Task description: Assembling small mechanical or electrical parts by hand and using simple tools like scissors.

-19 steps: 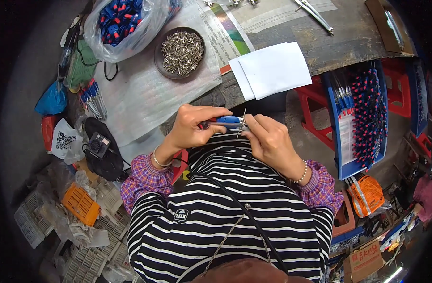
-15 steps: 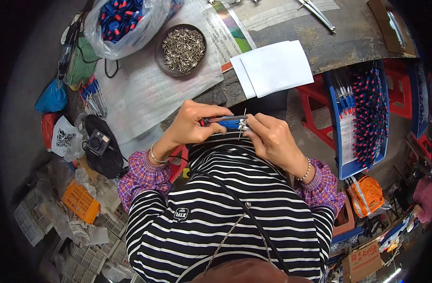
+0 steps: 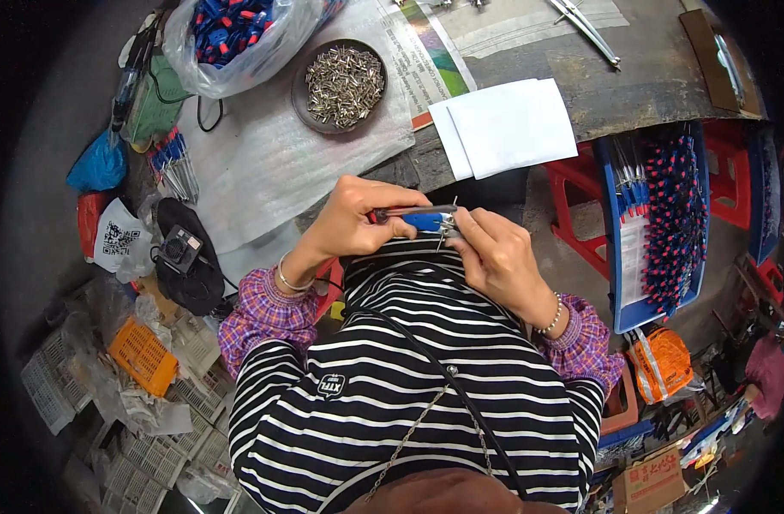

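Note:
Held in front of my striped top is a blue plastic handle (image 3: 423, 222) with a dark, narrow piece (image 3: 426, 210) lying along its upper side. My left hand (image 3: 362, 214) grips its left end, where a bit of red shows between the fingers. At the right end my right hand (image 3: 497, 254) pinches a silver metal fitting (image 3: 448, 225), from which thin pins stick out up and down. Fingers partly hide the join between handle and fitting.
A round dish (image 3: 344, 86) of small metal pins sits on the worktable beside a clear bag (image 3: 229, 79) of blue-and-red handles. White papers (image 3: 516, 128) lie near the table edge. Right stands a blue tray (image 3: 616, 283) of similar handled tools; left lies a black camera (image 3: 180, 249).
Both hands keep their grip and have barely moved on the piece. The whole view has shifted slightly, with the table sitting a little lower and further right.

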Available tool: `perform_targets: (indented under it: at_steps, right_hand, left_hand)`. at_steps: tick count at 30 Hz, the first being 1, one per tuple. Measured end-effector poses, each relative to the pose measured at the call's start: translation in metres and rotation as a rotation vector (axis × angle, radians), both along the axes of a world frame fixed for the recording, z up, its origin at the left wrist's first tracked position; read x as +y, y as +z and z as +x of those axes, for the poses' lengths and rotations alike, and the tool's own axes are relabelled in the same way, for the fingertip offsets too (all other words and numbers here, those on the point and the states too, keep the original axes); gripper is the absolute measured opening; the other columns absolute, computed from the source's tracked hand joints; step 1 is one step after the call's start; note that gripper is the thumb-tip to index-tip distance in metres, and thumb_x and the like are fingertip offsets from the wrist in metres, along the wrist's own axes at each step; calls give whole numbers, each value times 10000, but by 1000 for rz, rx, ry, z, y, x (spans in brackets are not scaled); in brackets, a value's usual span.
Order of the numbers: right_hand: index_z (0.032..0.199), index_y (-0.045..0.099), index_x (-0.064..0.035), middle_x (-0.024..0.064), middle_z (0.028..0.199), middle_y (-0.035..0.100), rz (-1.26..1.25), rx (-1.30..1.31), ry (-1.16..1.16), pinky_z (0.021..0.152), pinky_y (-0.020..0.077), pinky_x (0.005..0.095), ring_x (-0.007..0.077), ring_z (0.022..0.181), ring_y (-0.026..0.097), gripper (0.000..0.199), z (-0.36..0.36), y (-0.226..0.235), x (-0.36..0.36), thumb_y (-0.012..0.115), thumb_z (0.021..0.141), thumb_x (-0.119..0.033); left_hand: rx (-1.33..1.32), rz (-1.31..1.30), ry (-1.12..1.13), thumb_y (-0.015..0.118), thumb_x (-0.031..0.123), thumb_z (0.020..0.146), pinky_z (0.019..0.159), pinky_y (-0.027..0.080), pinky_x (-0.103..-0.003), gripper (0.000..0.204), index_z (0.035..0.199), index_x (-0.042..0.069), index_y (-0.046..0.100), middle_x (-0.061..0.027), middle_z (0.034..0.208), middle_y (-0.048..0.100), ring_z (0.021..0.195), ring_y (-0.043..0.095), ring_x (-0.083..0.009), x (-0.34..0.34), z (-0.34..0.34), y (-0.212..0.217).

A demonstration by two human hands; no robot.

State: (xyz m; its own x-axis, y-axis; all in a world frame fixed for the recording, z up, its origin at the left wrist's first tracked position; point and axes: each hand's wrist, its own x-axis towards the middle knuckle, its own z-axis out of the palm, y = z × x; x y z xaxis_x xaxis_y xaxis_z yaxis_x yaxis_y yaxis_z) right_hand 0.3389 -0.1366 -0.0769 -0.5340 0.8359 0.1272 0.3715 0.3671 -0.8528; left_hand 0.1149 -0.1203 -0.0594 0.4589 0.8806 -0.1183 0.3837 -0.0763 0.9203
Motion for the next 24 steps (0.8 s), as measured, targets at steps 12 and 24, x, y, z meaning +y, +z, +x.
perform_targets:
  at_steps: [12,24]
  right_hand:
    - [1000,566,44,137,727,536,-45,14,-33,542,457,366,296,615,560,296,-5,1,-6,650,722,-9]
    - [1017,535,34,128,727,490,-44,-17,12,552,455,371,292,638,544,321,-3,0,-8,638,717,-17]
  left_hand:
    - [7,-4,5,722,0,632,551,482,-247,304,932,-16,680,-111,741,677,608,643,-155,-5,-3,-4]
    - [-21,20,-28,749,50,622,532,475,-271,319,925,-11,671,-122,729,660,600,643,-205,-7,-2,-6]
